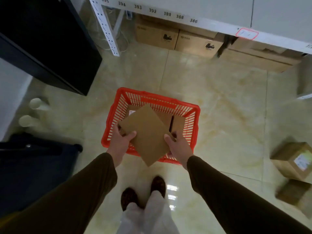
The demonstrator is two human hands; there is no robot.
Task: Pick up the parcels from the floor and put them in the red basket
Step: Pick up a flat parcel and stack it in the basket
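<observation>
Right in the middle of the frame, two hands hold one flat brown parcel over the red basket. The left hand grips the parcel's left edge, with the thumb on top. The right hand grips its right edge the same way. The parcel is tilted, with one corner pointing down toward the person's shoes. The red basket sits on the shiny tile floor, and more brown boxes lie inside it, under the held parcel. At the lower right of the frame, two more parcels lie on the floor, well apart from the basket. At the top of the frame, big cardboard boxes sit under a white shelf with numbers on its edge. Two paper cups stand at the left, near a dark cabinet.
</observation>
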